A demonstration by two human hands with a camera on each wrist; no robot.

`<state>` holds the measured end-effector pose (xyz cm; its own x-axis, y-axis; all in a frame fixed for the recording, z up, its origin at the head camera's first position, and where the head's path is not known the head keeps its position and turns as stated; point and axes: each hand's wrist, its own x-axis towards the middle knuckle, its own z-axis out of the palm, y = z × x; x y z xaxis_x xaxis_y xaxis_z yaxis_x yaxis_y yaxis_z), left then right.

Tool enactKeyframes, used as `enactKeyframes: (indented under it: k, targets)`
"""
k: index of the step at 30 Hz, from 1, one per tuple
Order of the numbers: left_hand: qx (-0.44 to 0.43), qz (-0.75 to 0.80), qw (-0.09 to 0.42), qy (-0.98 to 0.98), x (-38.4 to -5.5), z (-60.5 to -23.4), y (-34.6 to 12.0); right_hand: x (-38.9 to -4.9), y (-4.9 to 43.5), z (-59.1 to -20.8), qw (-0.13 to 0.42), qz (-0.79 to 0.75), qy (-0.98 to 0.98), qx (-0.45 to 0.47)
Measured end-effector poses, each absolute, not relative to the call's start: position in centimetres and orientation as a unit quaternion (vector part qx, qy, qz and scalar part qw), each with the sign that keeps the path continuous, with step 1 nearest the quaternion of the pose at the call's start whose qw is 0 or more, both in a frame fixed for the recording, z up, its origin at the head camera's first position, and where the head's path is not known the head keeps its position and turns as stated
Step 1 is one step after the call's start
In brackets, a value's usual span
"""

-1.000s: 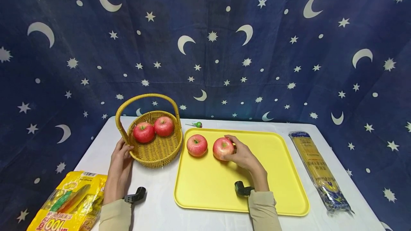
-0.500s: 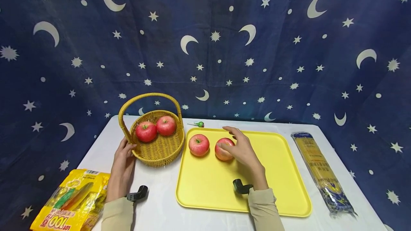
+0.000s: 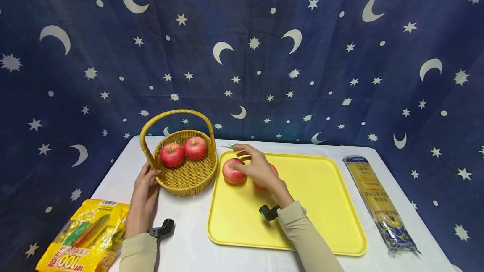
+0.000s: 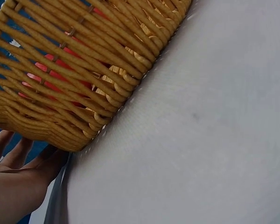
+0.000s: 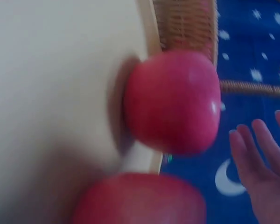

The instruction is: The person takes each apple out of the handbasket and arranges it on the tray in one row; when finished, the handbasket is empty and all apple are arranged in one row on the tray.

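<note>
My left hand [image 3: 143,198] rests its fingers against the left side of a wicker basket [image 3: 183,190]. In the left wrist view those fingers lie along the basket's woven wall [image 4: 79,70]. Two red apples, one at left [image 3: 172,155] and one at right [image 3: 195,148], sit inside. On the yellow tray [image 3: 249,230] are two more, a left apple [image 3: 231,174] and a right apple [image 3: 274,171], the latter partly hidden. Over them hovers my right hand [image 3: 261,171], fingers spread. The right wrist view shows it [image 5: 266,172] apart from the left apple [image 5: 172,102].
A yellow candy bag [image 3: 81,234] lies at the front left of the white table [image 3: 196,238]. Right of the tray is a long pasta packet [image 3: 378,200]. A small green lollipop [image 3: 229,145], partly hidden, lies behind the tray. A starry blue cloth [image 3: 242,53] hangs behind.
My right hand has let go of the right apple on the tray and moved left, above the left apple. The left hand stays at the basket.
</note>
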<state>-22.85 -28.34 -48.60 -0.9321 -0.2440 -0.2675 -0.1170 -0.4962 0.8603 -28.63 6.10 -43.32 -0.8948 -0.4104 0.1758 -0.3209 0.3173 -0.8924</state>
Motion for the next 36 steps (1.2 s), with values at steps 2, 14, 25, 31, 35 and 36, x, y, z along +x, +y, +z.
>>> enactKeyframes:
  k: [2,14,25,31,35,36]
  targets:
    - [0.186,-0.842,0.039,-0.505,-22.9,-48.6,-28.3,-28.8,5.1,-43.1,0.078,-0.547,0.8,-0.234]
    - [0.194,-0.832,0.037,-0.518,-23.1,-48.7,-28.7,-30.6,-2.2,-42.7,0.143,-0.503,0.791,-0.317]
    - [0.189,-0.838,0.037,-0.511,-23.4,-48.8,-28.8,-33.4,-6.6,-43.7,0.087,-0.359,0.868,-0.332]
    - [0.183,-0.836,0.043,-0.516,-23.6,-49.1,-28.7,-34.6,-7.9,-43.8,0.081,-0.322,0.881,-0.337]
    - [0.172,-0.836,0.054,-0.519,-23.8,-49.4,-28.7,-35.3,-8.6,-43.6,0.094,-0.317,0.888,-0.32]
    - [0.172,-0.835,0.056,-0.52,-23.8,-49.4,-28.7,-35.5,-8.8,-43.5,0.096,-0.316,0.889,-0.318]
